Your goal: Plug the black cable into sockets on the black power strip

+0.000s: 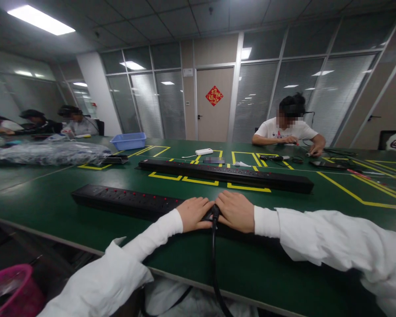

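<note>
A long black power strip [119,198] with a row of red-marked sockets lies on the green table in front of me. My left hand [194,214] is closed over its middle, thumb on the near side. Close beside it, my right hand [236,211] curls over the same strip, and the fingertips of both hands nearly meet. Between them a black plug [215,211] stands at the strip; its cable [214,255] hangs over the table's front edge. How the plug sits in the strip is hidden by my fingers.
A second black power strip [224,172] lies beyond, across yellow tape marks. Farther back are a white adapter [203,152], a blue basket [128,141] and plastic-wrapped items [49,152]. A co-worker [288,125] handles small parts at the far right. A pink bin [16,290] stands below left.
</note>
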### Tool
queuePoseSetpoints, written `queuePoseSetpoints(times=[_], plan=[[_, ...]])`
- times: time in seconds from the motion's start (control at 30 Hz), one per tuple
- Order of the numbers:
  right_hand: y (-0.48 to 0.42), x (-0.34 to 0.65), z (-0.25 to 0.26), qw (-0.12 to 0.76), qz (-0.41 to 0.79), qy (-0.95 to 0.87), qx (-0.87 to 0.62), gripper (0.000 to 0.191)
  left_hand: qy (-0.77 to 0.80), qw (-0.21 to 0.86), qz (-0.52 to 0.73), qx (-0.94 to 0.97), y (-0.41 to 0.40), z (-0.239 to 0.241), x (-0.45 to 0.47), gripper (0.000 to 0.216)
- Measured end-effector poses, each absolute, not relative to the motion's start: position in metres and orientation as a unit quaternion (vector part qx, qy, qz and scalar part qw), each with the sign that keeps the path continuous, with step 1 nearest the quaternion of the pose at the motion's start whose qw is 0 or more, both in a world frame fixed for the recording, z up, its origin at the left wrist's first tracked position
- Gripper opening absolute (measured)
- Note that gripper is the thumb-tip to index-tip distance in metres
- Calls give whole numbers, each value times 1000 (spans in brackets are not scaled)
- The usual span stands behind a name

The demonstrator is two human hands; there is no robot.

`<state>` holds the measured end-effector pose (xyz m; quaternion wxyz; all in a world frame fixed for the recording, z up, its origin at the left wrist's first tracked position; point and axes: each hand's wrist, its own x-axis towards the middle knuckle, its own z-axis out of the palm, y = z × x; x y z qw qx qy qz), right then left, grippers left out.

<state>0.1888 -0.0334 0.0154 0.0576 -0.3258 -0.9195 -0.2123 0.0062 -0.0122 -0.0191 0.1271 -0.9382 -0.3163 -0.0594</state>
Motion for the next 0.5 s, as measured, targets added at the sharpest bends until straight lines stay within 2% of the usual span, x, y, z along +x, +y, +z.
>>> queuePoseSetpoints(times=[0.27,0.5], plan=[[-5,160,18,53,-205,-949,-232,44,-374,54,-51,-925,-3,-15,-28,53],[-5,169,7,80,-165,-945,-271,42,-381,-56,37,-922,17,3,-7,60]])
